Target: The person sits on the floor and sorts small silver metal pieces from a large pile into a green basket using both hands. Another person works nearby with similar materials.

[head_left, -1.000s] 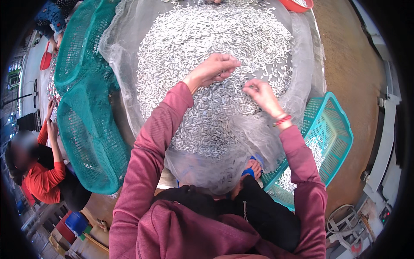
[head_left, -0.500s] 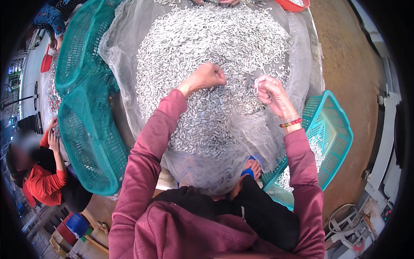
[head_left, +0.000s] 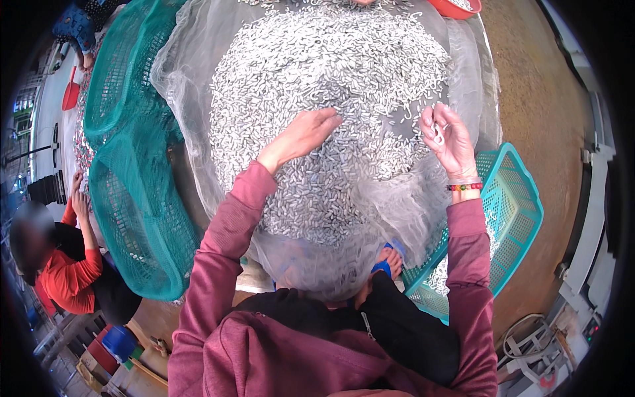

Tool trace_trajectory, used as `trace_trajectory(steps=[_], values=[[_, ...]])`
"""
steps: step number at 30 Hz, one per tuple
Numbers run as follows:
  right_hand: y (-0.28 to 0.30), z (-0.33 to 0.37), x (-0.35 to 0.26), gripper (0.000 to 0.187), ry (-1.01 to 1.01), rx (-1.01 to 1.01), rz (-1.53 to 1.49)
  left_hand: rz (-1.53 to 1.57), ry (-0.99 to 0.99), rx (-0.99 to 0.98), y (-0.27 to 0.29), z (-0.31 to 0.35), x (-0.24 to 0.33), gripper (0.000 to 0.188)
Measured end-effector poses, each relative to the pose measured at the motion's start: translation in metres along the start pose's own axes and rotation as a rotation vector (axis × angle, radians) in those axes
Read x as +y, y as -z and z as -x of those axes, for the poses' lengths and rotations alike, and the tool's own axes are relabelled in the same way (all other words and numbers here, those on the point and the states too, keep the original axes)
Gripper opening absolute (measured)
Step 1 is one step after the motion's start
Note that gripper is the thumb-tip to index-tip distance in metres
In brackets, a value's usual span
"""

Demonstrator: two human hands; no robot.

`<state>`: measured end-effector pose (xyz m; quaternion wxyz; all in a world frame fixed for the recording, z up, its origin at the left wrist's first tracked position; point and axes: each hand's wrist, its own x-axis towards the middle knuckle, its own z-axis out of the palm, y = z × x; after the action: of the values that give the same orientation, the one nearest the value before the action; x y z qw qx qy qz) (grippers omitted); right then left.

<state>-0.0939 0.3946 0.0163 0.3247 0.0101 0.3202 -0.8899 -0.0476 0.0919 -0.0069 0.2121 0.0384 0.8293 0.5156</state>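
Note:
A wide heap of small white and grey rod-like pieces (head_left: 284, 66) lies on sheer white netting (head_left: 175, 59), with some hook-shaped ones among them. Over the middle of the heap, my left hand (head_left: 301, 135) points rightward, its fingers drawn together; anything between the fingertips is hidden. My right hand (head_left: 453, 142), with a beaded bracelet at the wrist, is raised palm-up at the heap's right edge. Its curled fingers hold a small white hook-shaped piece (head_left: 438, 135). Below the right forearm, a teal plastic basket (head_left: 519, 198) contains more white pieces.
Teal mesh-covered baskets (head_left: 132, 212) stand along the left side. A person in red (head_left: 73, 274) sits beyond them, near a red scoop (head_left: 71, 96). At the far right corner is a red bowl (head_left: 456, 8). Another person's hand shows at the top edge. My feet are under the netting's near edge.
My right hand has moved right and turned its palm up, the hook-shaped piece showing in its fingers. My left hand has shifted slightly left and down, its fingers less tightly curled.

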Motion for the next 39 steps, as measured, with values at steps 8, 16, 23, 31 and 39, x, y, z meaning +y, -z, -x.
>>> trace_trajectory(steps=[8,16,23,31,39], values=[[0.053,-0.022,0.004,0.020,-0.160,0.442,0.710,1.228,0.010,-0.347,-0.007,-0.036,0.017,0.010],[0.092,-0.055,0.062,0.018,0.075,0.464,1.884,-0.794,-0.436,-0.027,-0.082,-0.111,-0.004,0.011],[0.012,-0.007,0.038,0.007,-0.093,0.381,0.136,-0.527,-0.429,0.202,-0.046,-0.063,-0.002,0.007],[0.003,-0.007,0.067,0.014,-0.294,0.127,-0.092,-0.431,-0.345,0.318,0.007,0.004,0.038,0.009],[-0.079,-0.011,0.096,0.021,-0.134,0.432,-0.279,-0.602,-0.648,0.135,-0.018,0.041,0.111,0.020]])
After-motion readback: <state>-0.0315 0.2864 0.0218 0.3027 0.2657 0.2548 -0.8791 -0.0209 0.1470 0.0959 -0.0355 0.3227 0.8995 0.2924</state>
